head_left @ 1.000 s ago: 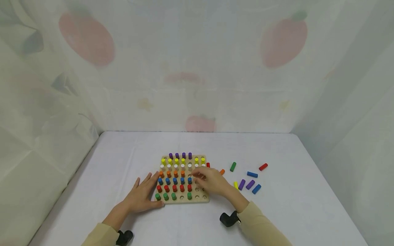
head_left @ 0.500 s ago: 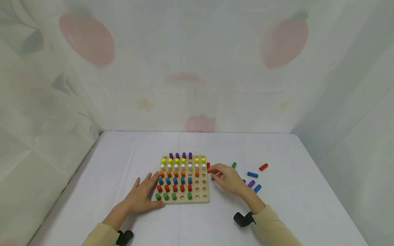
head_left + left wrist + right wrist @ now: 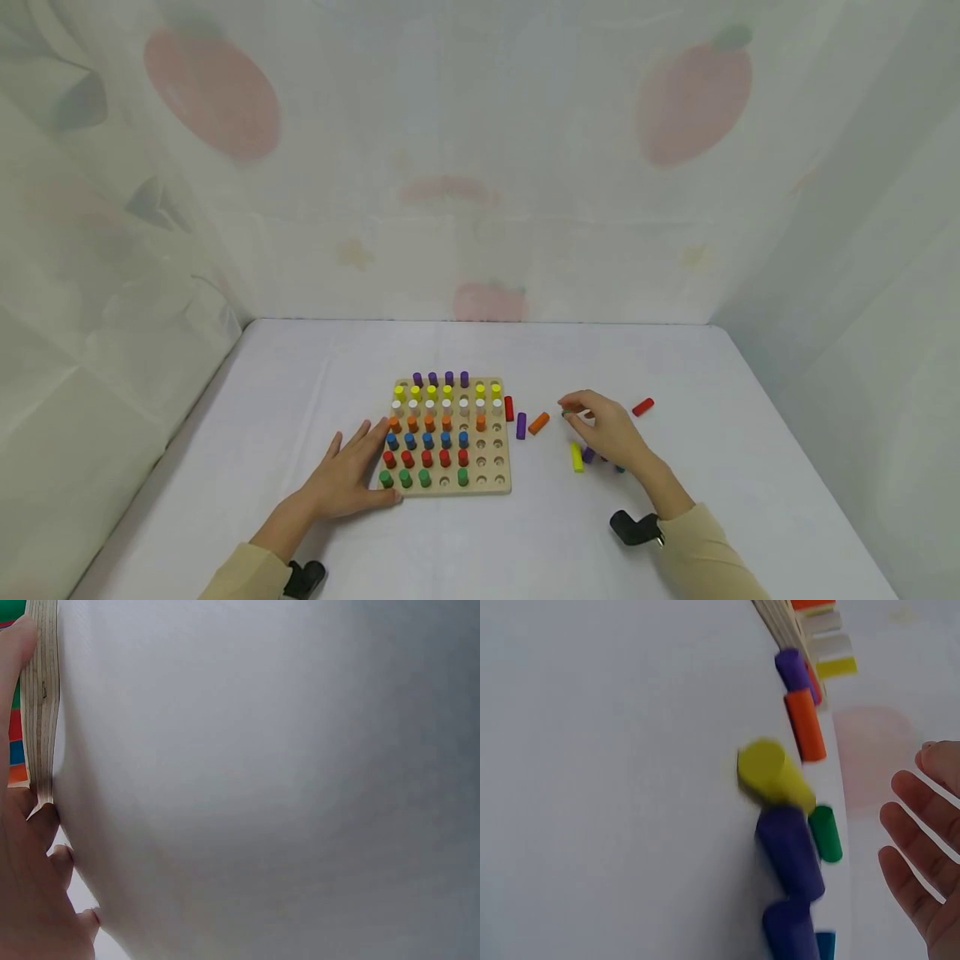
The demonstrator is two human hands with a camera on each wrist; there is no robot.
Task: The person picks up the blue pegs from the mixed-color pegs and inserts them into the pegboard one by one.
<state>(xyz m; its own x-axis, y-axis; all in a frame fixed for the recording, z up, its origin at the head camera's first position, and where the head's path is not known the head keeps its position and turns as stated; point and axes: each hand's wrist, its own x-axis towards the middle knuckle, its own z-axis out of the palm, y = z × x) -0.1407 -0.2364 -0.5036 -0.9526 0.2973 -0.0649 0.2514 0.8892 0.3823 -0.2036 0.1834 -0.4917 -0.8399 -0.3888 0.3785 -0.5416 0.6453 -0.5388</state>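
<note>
A wooden pegboard [image 3: 490,470] stands left of centre on the table, with rows of purple, yellow, white, orange, blue, red and green pegs upright in its holes. My left hand [image 3: 345,479] rests along its left edge, fingers spread and thumb at the front corner. Off to the right, my right hand [image 3: 609,429] hovers over loose pegs, its fingertips near a green peg [image 3: 825,834]. In the right wrist view those fingers look apart from the peg, which lies on the cloth. The hand covers most of this peg in the head view.
Between board and right hand lie a red peg [image 3: 509,408], a purple peg [image 3: 521,426] and an orange peg [image 3: 538,423]. A yellow peg [image 3: 577,457] and more purple and blue ones are by the right hand. Another red peg [image 3: 642,407] lies farther right.
An orange peg now stands in the orange row, where my right hand was. That hand has moved right, off the board, to the green peg. My left hand has stayed put.
</note>
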